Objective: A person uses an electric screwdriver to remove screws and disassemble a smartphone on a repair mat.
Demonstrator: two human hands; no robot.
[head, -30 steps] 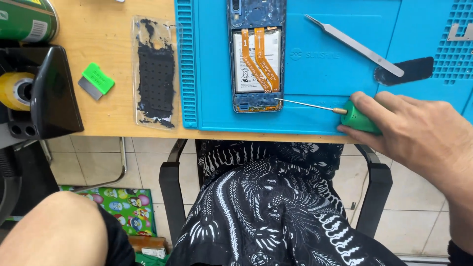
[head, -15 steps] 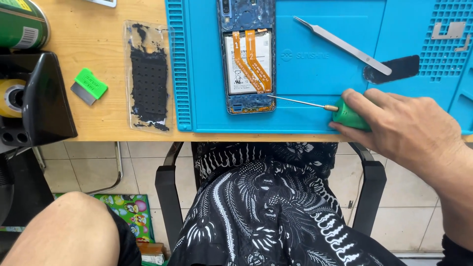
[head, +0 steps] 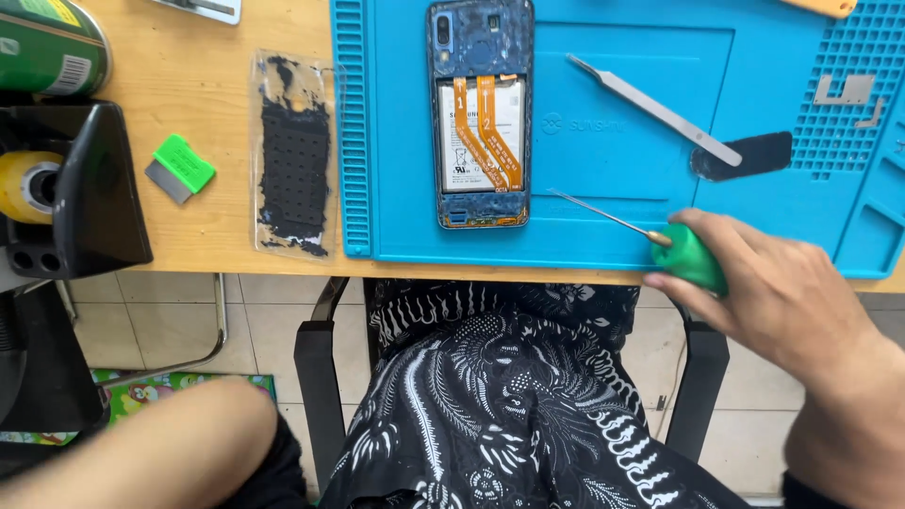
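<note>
My right hand (head: 782, 302) rests at the near edge of the tabletop (head: 207, 104), its fingers (head: 712, 231) wrapped around the green handle of a thin screwdriver (head: 693, 259); the slim metal shaft runs up and to the left, its tip lying on the blue work mat (head: 603, 226) just right of the opened phone (head: 481, 113), close to the phone's lower right corner but not touching it; my left hand is out of sight, only my bare left forearm (head: 141, 443) shows low at the left, below the tabletop, so I cannot tell how those fingers stand. The phone lies face down and upright on the mat with its back cover off; a white battery sits in the middle of it with two orange ribbon cables running down across it. A pair of steel tweezers (head: 655, 111) lies slanted on the mat to the right of the phone, its broad end just beside a small black flat piece (head: 749, 155); further right, small metal parts (head: 844, 90) sit on the mat's gridded section. Left of the mat, on the bare wood, lies a clear back cover (head: 294, 155) lined with black adhesive; left of that a small green scraper (head: 181, 168); beyond it a black holder (head: 94, 188) with a yellow roll (head: 24, 184), and a green can (head: 47, 47) at the corner.
</note>
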